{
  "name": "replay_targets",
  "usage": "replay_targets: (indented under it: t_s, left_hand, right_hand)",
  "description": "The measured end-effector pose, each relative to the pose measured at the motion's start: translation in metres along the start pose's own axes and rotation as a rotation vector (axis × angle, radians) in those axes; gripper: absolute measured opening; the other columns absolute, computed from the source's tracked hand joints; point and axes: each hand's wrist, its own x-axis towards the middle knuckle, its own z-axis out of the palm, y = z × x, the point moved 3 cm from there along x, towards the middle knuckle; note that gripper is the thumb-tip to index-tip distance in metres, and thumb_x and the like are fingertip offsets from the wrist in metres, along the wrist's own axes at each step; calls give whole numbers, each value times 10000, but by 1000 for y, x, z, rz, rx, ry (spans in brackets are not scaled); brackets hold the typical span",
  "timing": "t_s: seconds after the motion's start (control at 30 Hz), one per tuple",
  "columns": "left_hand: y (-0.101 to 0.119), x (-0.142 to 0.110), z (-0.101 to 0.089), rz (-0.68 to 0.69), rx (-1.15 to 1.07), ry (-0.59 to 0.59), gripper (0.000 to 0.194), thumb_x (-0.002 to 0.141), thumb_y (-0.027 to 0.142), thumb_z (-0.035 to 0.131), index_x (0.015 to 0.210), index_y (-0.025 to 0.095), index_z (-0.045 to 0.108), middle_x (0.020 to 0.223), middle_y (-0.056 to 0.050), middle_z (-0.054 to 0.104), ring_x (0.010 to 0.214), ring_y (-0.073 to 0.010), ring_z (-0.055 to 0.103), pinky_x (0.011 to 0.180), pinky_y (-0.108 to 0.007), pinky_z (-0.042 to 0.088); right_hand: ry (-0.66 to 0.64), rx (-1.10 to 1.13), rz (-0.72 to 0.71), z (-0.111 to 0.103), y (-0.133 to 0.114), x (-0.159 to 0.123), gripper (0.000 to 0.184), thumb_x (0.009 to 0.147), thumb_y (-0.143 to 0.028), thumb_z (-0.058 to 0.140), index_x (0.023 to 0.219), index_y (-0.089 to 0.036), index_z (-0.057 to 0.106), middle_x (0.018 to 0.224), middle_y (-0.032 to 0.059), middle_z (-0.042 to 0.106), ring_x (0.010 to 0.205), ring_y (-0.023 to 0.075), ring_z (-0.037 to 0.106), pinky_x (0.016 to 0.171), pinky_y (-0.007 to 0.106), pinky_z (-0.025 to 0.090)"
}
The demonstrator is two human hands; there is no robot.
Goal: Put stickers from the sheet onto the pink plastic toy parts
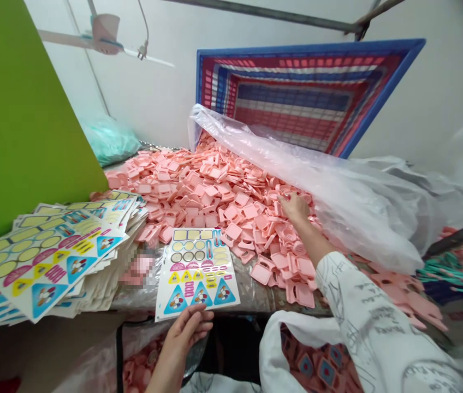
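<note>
Right hand (295, 208) among pink plastic pieces (231, 213), grip state unclear. Left hand (184, 333) with grip released, fingertips at the lower edge of a sticker sheet (197, 273) on the tabletop (256, 295).

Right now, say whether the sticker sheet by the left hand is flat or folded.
Flat: the sticker sheet lies spread on the table, no fold showing.

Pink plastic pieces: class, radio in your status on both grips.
Right grip in pink plastic pieces; left grip at sticker sheet edge; clear plastic sheeting alongside.
</note>
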Motion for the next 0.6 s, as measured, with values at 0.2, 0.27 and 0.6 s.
replay_targets:
  t_s: [0.2,0.27,0.6]
  left_hand:
    - [-6,-13,-15,32,-9,62,485,662,515,807,987,171,702,995,-111,757,855,-193,697,804,-279,510]
    - [-9,-17,-20,37,-27,68,444,696,486,794,991,169,697,1004,-109,755,846,-179,695,789,-266,509]
    - [19,0,-19,-217,-447,-210,622,892,637,485,1167,94,613,1049,-217,729,866,-255,736,737,-332,564]
  right_hand:
    - [-13,-44,-56,21,-12,-3,383,846,-389,631,1086,-103,717,993,212,693,894,303,633,727,377,403]
    - [33,-15,-108,22,-11,-7,334,893,-358,568,1061,-117,727,970,195,687,881,282,626,722,381,393]
    - [-408,782,-755,11,-74,-189,224,880,-432,621,919,-263,761,968,63,624,957,220,604,883,370,486]
